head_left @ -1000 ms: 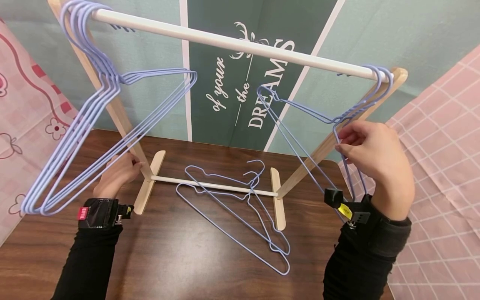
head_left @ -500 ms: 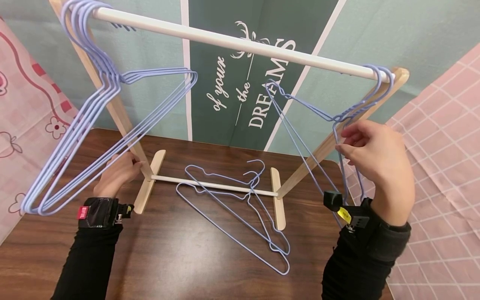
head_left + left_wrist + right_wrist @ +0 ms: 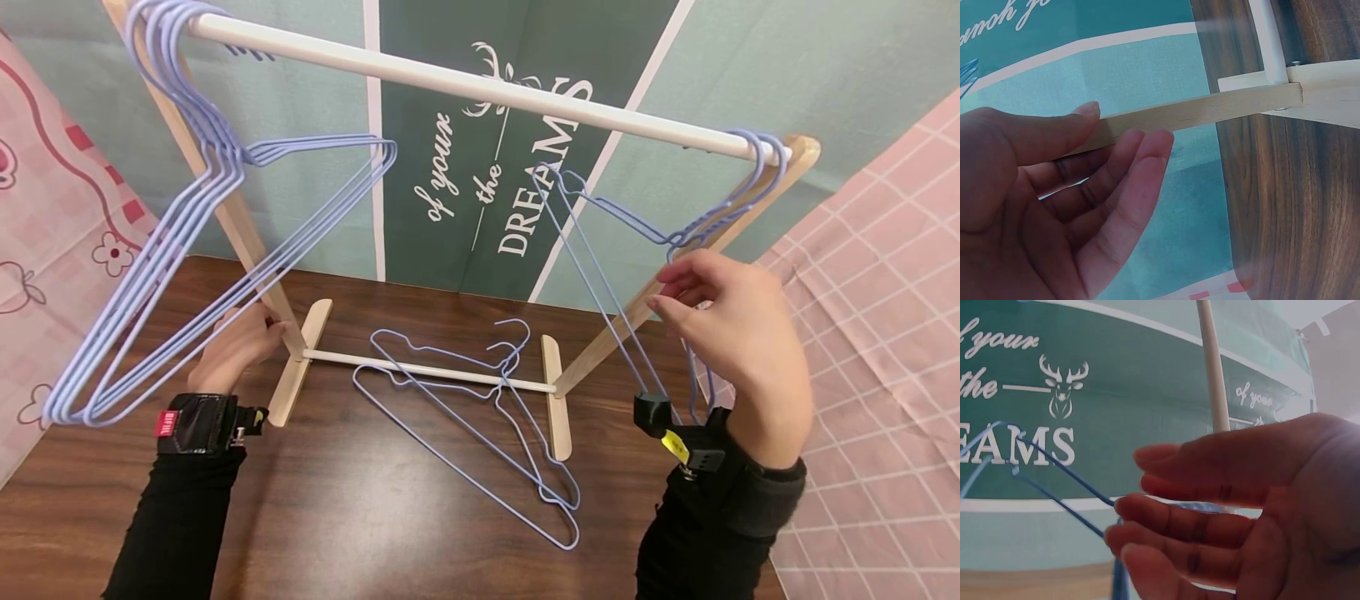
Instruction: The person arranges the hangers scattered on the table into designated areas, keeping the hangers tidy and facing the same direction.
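Observation:
My left hand (image 3: pixel 238 346) grips the wooden upright (image 3: pixel 1197 112) of a clothes rack near its foot; the left wrist view shows the thumb on one face and the fingers at the other. My right hand (image 3: pixel 738 346) hovers before blue wire hangers (image 3: pixel 678 239) hooked at the rail's right end. In the right wrist view its fingers are loosely bent, with the thumb apart from them and nothing pinched between; the hangers' wires (image 3: pixel 1066 469) pass behind the fingertips. A bunch of blue hangers (image 3: pixel 225 162) hangs at the rail's left end.
The white rail (image 3: pixel 480 89) spans the rack's top, and a thin white bar (image 3: pixel 420 369) joins its feet. Two blue hangers (image 3: pixel 504 379) lie overlapping on the brown wood table (image 3: pixel 337 517). Pink cloth (image 3: pixel 885 400) borders the right side, and a green printed curtain stands behind.
My right hand has let go of the right-hand hanger and drawn slightly left and down. Those hangers have swung a little. The left hand stays on the upright.

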Motion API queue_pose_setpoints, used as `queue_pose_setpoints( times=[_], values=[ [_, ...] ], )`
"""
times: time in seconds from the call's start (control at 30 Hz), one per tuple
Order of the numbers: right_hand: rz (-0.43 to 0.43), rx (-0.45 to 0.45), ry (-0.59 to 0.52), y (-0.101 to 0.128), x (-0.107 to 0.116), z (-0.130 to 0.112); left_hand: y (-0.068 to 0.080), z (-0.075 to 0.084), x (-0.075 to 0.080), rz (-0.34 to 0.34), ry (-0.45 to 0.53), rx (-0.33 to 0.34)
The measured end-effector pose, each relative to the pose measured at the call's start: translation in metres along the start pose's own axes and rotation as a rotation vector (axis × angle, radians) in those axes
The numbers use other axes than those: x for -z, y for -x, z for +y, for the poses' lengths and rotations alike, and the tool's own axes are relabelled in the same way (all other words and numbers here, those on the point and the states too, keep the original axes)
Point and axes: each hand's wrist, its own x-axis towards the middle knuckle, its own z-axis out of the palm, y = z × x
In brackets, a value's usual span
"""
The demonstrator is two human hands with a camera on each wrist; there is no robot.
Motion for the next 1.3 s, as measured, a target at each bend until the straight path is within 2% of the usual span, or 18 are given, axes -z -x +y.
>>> queue_pose_setpoints(
  times=[0.17, 0.4, 0.57, 0.73, 0.93, 1.3],
  values=[
    [0.009, 0.058, -0.031, 0.004, -0.006, -0.007, 0.000, 0.000, 0.000, 0.001, 0.000, -0.004],
    [-0.021, 0.109, -0.073, 0.008, -0.017, -0.013, -0.002, 0.000, 0.000, -0.004, 0.008, 0.028],
    [-0.039, 0.152, -0.115, 0.011, -0.027, -0.015, -0.001, -0.001, -0.001, 0.005, 0.009, 0.013],
    [-0.047, 0.202, -0.109, 0.015, -0.034, -0.020, -0.002, -0.001, -0.001, 0.007, 0.006, 0.007],
    [-0.076, 0.272, -0.055, 0.020, -0.042, -0.025, -0.002, 0.000, -0.001, -0.005, 0.004, 0.031],
    [-0.166, 0.216, -0.032, 0.032, -0.057, -0.022, -0.001, 0.000, 0.000, -0.008, 0.012, 0.042]
  ],
)
